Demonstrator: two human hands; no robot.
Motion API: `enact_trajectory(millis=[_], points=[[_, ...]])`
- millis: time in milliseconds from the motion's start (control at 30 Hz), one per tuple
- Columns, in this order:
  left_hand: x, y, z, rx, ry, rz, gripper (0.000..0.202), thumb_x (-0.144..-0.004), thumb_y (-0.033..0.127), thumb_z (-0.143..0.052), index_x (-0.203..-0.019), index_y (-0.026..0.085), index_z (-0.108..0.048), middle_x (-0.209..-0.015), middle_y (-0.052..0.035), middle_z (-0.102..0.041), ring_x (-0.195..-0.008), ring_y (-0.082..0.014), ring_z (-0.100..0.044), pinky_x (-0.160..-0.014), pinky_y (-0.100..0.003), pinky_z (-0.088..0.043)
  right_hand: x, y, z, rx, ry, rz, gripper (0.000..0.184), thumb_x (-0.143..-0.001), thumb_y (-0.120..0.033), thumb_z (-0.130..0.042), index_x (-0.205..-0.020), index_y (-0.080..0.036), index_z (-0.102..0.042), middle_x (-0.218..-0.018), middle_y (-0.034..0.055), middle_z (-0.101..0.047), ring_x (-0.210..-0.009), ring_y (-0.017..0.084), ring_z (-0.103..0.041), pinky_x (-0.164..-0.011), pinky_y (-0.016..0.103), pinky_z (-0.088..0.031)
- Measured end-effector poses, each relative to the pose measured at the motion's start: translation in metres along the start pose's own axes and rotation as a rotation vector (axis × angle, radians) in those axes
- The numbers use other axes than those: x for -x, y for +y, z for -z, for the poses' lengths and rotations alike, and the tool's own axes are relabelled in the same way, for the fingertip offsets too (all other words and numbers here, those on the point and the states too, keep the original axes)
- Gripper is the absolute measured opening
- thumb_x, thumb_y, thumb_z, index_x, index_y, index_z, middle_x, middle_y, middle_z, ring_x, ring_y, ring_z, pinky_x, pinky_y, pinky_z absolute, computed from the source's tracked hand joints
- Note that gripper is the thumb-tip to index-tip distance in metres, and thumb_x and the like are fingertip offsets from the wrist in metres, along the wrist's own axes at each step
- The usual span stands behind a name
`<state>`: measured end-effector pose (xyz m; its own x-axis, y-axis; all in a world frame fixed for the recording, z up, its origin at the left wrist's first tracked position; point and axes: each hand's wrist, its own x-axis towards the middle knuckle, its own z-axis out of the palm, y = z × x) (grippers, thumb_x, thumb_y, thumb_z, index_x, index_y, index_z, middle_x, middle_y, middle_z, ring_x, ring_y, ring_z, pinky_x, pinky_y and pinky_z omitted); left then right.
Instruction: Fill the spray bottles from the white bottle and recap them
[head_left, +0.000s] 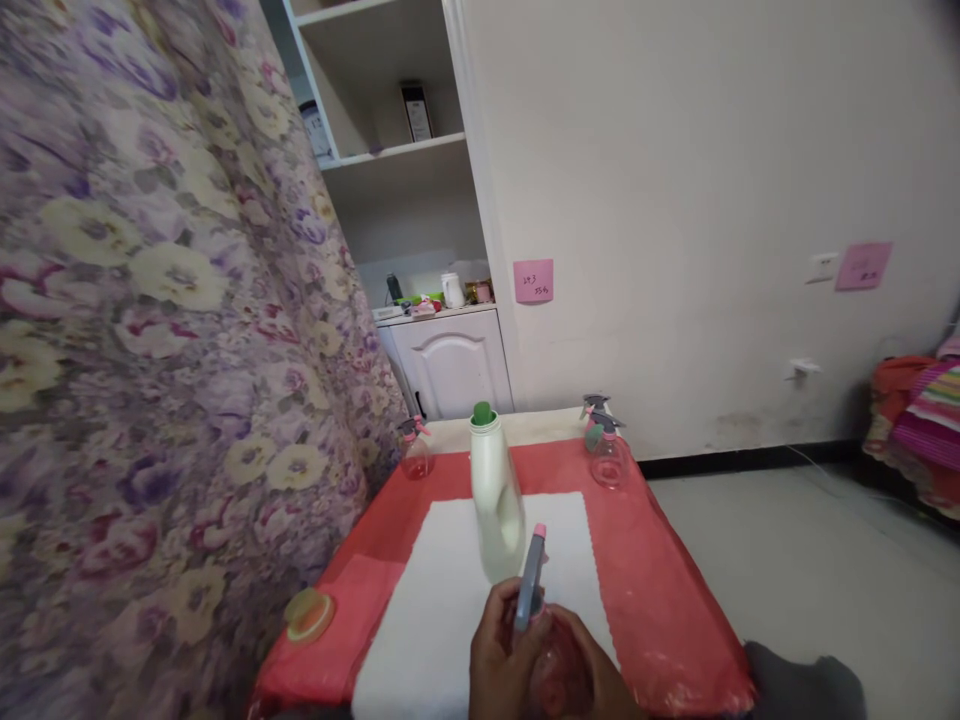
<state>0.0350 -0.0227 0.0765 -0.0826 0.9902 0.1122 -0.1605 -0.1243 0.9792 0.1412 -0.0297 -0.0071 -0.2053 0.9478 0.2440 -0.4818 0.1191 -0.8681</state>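
Both hands are at the near edge of the table around a clear spray bottle with a grey and pink trigger head. The fingers of my left hand are closed around the base of the trigger head. My right hand wraps the bottle from the right, just below the head. Much of the bottle's body is hidden by the fingers. Just beyond them, a pale green jug with a handle stands upright on a white cloth. Something green shows in its mouth.
On the red table cover, a spray bottle stands far left and two more, one in front, stand far right. A yellowish round lid-like piece lies near left. A floral curtain hangs along the left side.
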Motion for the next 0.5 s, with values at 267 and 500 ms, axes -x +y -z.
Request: enact_trajectory(millis=[267, 500], points=[[-0.011, 0.022, 0.016, -0.041, 0.000, -0.018, 0.041, -0.063, 0.042, -0.081, -0.096, 0.020, -0.071, -0.094, -0.0082, -0.076, -0.090, -0.0253, -0.067, -0.078, -0.031, -0.052, 0.000, 0.000, 0.008, 0.089, -0.010, -0.037, 0.097, -0.040, -0.044, -0.087, -0.128, -0.026, -0.050, -0.136, 0.0104, -0.057, -0.131, 0.036, -0.046, -0.111, 0.045, -0.031], [-0.007, 0.053, 0.019, -0.017, 0.073, -0.075, 0.040, -0.060, 0.040, -0.083, -0.093, 0.019, -0.073, -0.092, -0.0072, -0.076, -0.089, -0.0244, -0.068, -0.083, -0.031, -0.052, 0.000, 0.009, 0.015, 0.151, -0.017, -0.051, 0.098, -0.045, -0.039, -0.085, -0.132, -0.023, -0.043, -0.141, 0.0131, -0.051, -0.134, 0.035, -0.042, -0.113, 0.045, -0.027]])
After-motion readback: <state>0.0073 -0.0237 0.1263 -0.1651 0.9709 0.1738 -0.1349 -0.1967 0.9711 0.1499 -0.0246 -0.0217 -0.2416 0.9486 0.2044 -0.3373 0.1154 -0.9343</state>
